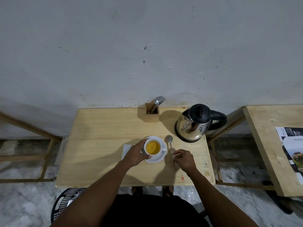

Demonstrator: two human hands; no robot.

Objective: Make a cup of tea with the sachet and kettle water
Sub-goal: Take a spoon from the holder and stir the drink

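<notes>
Dim, flat light; soft shadows fall left on the pale wooden desk (101,128); wide-angle bending and blur at edges.

Bare home tea corner (kettle (196,123), cutlery holder (152,114))

One cup (153,147), one saucer (159,158), one kettle (196,122), one loose spoon (168,140), two hands (136,155)

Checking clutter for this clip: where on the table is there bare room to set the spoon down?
The wooden table is bare left of the white paper, and along the near edge. It is crowded at right: the white cup of yellow tea on its saucer, held by the left hand; the metal spoon in the right hand; the steel kettle.
</notes>
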